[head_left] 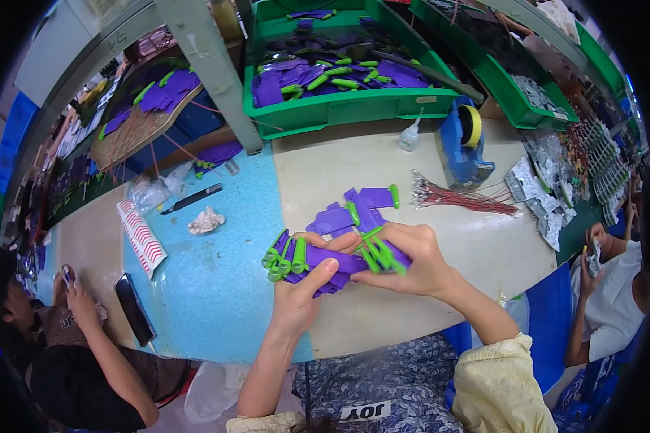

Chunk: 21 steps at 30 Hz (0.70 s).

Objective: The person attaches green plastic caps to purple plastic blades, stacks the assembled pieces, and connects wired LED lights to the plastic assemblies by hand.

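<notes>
Grasping purple-and-green pieces (300,256), left hand (297,294) curled around one cluster, right hand (420,258) closed around others.

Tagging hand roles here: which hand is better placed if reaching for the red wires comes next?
Probably the right hand: it is nearer the red wires. The left hand is farther left. Both hold purple pieces.

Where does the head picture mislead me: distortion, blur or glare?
Head view: lens distortion bows the table's near edge, and the corners fall to black. Head view: the purple-green pieces at the right hand look smeared, probably by motion; those by the left hand look sharper. Head view: bright light, no strong glare hiding either hand.
</notes>
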Each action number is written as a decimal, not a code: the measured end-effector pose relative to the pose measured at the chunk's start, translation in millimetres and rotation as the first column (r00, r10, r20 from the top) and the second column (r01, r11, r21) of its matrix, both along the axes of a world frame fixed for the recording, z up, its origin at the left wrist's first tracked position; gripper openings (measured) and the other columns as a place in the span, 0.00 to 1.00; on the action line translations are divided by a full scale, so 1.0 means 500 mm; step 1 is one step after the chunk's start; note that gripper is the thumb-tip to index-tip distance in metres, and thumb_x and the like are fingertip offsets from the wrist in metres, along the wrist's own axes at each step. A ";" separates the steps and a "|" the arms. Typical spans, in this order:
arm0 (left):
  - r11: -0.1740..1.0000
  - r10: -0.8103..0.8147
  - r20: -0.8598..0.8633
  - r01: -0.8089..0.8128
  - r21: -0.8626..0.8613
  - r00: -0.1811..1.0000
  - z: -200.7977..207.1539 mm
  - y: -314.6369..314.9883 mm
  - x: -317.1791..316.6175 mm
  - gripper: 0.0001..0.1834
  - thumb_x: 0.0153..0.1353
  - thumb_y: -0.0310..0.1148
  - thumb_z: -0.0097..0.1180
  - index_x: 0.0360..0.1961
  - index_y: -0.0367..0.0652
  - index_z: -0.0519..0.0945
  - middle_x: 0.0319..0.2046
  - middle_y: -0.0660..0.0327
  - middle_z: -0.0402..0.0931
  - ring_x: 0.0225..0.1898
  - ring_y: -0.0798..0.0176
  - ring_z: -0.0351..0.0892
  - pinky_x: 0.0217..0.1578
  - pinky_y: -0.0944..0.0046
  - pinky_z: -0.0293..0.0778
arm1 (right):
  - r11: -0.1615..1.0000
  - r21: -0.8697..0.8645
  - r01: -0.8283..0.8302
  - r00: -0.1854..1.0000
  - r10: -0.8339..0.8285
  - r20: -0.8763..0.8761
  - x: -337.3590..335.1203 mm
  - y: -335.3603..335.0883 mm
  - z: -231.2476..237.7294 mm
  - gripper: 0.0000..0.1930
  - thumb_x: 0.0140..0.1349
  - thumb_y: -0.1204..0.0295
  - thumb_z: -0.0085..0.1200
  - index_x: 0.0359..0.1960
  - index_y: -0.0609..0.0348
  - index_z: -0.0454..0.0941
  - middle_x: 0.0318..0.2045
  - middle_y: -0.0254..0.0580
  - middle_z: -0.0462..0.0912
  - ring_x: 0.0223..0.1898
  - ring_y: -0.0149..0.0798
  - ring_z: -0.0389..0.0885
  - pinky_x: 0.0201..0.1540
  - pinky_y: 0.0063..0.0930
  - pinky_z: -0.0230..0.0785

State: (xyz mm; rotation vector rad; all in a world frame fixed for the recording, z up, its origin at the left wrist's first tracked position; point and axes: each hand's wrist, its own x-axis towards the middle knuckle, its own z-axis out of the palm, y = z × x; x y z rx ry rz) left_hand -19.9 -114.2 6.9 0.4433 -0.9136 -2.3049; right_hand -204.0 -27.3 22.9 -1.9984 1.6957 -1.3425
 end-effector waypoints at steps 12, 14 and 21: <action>0.170 0.634 0.508 0.535 -0.828 0.584 -0.032 -0.114 -0.112 0.22 0.46 0.27 0.70 0.43 0.33 0.77 0.41 0.45 0.78 0.41 0.38 0.78 0.44 0.50 0.75 | 0.881 0.239 0.409 0.750 -0.474 0.462 -0.050 0.087 -0.041 0.08 0.60 0.76 0.60 0.27 0.65 0.74 0.21 0.34 0.79 0.18 0.25 0.69 0.20 0.26 0.58; 0.360 0.537 0.715 0.646 -0.674 0.447 0.001 -0.129 -0.139 0.23 0.44 0.28 0.72 0.42 0.33 0.77 0.33 0.45 0.80 0.34 0.42 0.81 0.38 0.50 0.76 | 0.880 0.338 0.334 0.619 -0.475 0.625 -0.041 0.085 -0.040 0.06 0.62 0.74 0.60 0.32 0.63 0.77 0.22 0.30 0.77 0.20 0.23 0.70 0.21 0.23 0.59; 0.992 -0.109 0.090 0.103 0.075 0.990 0.016 -0.004 -0.093 0.26 0.57 0.25 0.54 0.57 0.28 0.71 0.57 0.41 0.74 0.57 0.50 0.76 0.58 0.51 0.75 | 0.953 0.301 0.031 0.727 -0.228 0.647 0.043 0.052 -0.021 0.25 0.52 0.66 0.72 0.49 0.65 0.79 0.31 0.40 0.84 0.34 0.26 0.80 0.37 0.23 0.73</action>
